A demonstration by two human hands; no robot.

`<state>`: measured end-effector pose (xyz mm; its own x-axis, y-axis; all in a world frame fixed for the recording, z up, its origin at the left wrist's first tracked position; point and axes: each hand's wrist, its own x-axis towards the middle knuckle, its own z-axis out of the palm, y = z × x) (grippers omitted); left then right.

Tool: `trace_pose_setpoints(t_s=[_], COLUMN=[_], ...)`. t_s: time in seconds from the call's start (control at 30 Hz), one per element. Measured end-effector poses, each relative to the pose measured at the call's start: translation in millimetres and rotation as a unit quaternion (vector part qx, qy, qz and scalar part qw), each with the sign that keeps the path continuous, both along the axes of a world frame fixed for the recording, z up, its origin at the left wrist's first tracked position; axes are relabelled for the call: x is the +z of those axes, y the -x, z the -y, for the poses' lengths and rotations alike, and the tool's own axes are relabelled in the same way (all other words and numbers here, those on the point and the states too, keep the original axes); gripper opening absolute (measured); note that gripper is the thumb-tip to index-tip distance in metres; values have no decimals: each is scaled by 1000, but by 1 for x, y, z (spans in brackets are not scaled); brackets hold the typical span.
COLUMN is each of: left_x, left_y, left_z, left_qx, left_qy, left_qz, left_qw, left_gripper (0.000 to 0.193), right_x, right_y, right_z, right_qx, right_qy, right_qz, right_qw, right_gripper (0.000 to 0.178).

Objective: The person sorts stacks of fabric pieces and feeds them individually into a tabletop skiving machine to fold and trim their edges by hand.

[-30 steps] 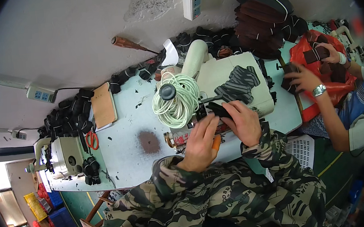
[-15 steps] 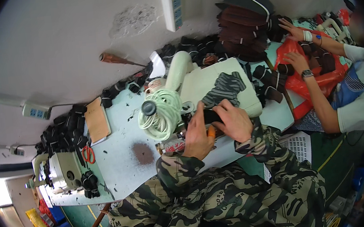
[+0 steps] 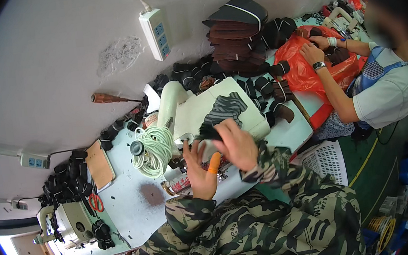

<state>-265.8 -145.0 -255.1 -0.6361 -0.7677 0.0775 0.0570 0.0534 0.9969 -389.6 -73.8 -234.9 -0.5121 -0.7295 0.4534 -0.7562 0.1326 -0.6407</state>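
Observation:
My left hand (image 3: 200,172) is raised palm up in front of the machine, its fingers spread and an orange finger cover (image 3: 214,162) on its thumb. It holds nothing. My right hand (image 3: 238,146) is smeared by motion. Its fingertips meet a blurred black piece (image 3: 207,132), and I cannot tell whether they grip it. That piece lies against the near-left end of a row of overlapping dark grey curved pieces (image 3: 227,109) on the cream sewing machine bed (image 3: 192,111). Left of it rises the machine's arm (image 3: 167,101), with a coil of pale cord (image 3: 157,157) around its end.
Black bundles (image 3: 70,176) and red-handled scissors (image 3: 95,202) lie left, beside another sewing machine (image 3: 75,223). A tall stack of dark brown pieces (image 3: 236,44) stands by the wall. At right, a co-worker's hands (image 3: 313,54) reach into a red plastic bag (image 3: 295,70). A white basket (image 3: 324,162) sits below.
My hands have moved apart; the left has let go of the black piece and turned palm up. The black piece now lies against the row. The view has shifted, and the co-worker's hands are closer together.

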Motion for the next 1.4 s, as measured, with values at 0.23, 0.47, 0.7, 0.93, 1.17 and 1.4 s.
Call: trace_pose_setpoints(t_s=[0.23, 0.47, 0.7, 0.93, 1.17, 1.4], left_x=[23, 50, 50, 49, 59, 19], left_y=[-15, -41, -57, -75, -105, -108], left_z=[9, 9, 26, 42, 57, 40], left_qx=[-49, -139, -83, -152, -329, -160], left_qy=[-207, 165, 277, 272, -225, -402], left_qz=[-37, 282, 328, 386, 230, 15], left_qw=[976, 935, 899, 868, 888, 902], left_gripper=[27, 32, 32, 34, 59, 59], right_x=[52, 53, 35, 26, 19, 16], right_y=[-34, -31, -63, -73, -66, -71], right_z=[-20, -20, -8, -10, -3, 5], right_qx=[107, 168, 91, 169, 158, 138], right_qy=[-14, -23, -63, -68, -62, -55], right_qz=[89, 196, 232, 214, 528, 585], right_qw=[990, 966, 966, 960, 832, 797], right_gripper=[38, 42, 63, 51, 21, 21])
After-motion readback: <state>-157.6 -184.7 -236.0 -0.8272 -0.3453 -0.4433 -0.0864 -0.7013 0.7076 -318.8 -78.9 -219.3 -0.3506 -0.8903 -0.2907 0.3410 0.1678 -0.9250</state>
